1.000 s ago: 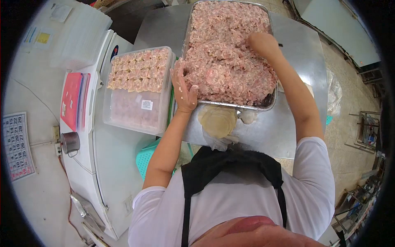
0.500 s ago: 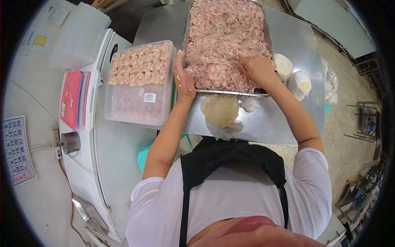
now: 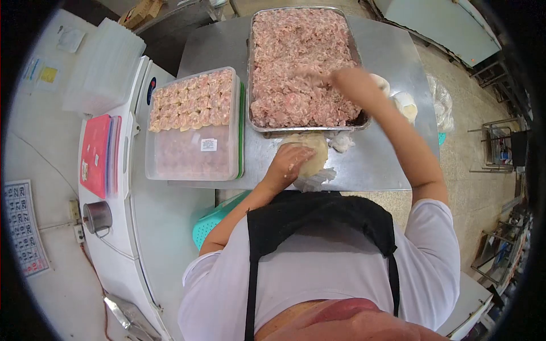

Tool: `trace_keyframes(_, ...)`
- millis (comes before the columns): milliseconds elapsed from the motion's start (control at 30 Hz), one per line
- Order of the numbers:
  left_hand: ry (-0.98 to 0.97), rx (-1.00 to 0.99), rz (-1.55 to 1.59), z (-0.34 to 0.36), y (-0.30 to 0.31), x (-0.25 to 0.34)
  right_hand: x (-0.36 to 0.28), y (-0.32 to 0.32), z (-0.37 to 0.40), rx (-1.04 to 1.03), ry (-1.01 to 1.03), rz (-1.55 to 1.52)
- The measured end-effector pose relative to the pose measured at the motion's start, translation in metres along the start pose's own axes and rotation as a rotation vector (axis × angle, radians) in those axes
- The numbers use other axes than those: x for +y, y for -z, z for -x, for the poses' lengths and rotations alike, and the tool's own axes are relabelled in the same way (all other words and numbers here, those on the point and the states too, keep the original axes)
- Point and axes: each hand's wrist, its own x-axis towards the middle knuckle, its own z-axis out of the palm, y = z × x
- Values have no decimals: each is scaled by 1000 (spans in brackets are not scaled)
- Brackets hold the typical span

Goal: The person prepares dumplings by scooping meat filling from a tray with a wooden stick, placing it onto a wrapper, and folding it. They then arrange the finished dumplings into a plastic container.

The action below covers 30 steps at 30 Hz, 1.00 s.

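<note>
My left hand point(image 3: 289, 164) rests on the near stack of round, pale dough wrappers point(image 3: 318, 158), its fingers curled over the left edge. Above the ground meat filling point(image 3: 301, 51) in a deep metal tray is my right hand point(image 3: 354, 86), smeared by motion. A faint blurred streak runs left from its fingers, and whether they hold anything cannot be made out. To the left, a clear plastic container point(image 3: 196, 165) bears rows of filled dumplings point(image 3: 190, 102) in its far half.
More wrapper stacks point(image 3: 405, 107) stand right of the tray. Crumpled plastic point(image 3: 341, 142) lies at its near edge. A white appliance point(image 3: 165, 227) borders the left side, with a metal cup point(image 3: 98, 216) on it. A turquoise basket point(image 3: 213, 221) sits below the table.
My left hand has left the tray's left edge and come down onto the wrappers. My right hand has lifted slightly from the meat and is blurred. The camera view has shifted a little.
</note>
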Motion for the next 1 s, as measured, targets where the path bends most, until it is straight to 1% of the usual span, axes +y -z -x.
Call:
trace_keyframes(67,-41,-18,5,-9,6,1,-14,-29,12,-46,167,-87)
trace_keyframes(100,-49,-18,3,-18,11,1,-9,-19,8,-40,163,-84)
trace_keyframes(167,-35,160,-196,-35,28,4,7,10,5,-246,183,12)
trace_keyframes(200,-38,157,-196,-44,37,2,18,13,2,-244,179,11)
trace_keyframes(267,30,341,-283,-66,50,-10,51,12,-13,39,139,38)
trace_keyframes(300,30,343,-285,-72,50,-19,69,7,-25,40,142,38)
trace_keyframes(367,233,558,-321,-80,47,-37,97,-11,-48,147,95,201)
trace_keyframes(400,234,557,-320,-78,45,-48,101,-25,-53,145,94,200)
trace_keyframes(467,262,543,-402,-71,38,-73,105,-53,-58,50,64,214)
trace_keyframes(500,256,549,-408,-76,36,-76,101,-54,-55,74,99,213)
trace_keyframes(600,215,578,-335,-75,33,-73,99,-57,-43,77,74,181)
trace_keyframes(733,261,530,-364,-72,31,-75,100,-60,-35,55,79,161)
trace_keyframes(867,242,515,-372,-71,29,-78,103,-54,-18,4,43,155)
trace_keyframes(967,263,499,-360,-73,28,-82,110,-43,4,21,75,103)
trace_keyframes(1000,288,487,-370,-73,28,-82,112,-41,12,-36,45,81)
